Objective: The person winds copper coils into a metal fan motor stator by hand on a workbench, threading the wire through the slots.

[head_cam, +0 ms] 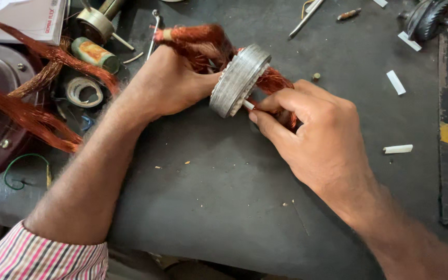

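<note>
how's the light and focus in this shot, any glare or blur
Head view: soft even light, no harsh shadows; mild sheen on the ribbed grey metal stator ring; left hand, right hand and copper wire windings are sharp; slight wide-angle softening toward the corners.

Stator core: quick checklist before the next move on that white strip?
1. Left hand grips the stator core: ok.
2. Right hand fingers pinch the white strip at the core's rim: ok.
3. Strip seated in a slot: cannot tell, fingers hide it.
4. Copper windings clear of the strip: cannot tell.
5. Spare white strips lie on the dark bench: ok.
</note>
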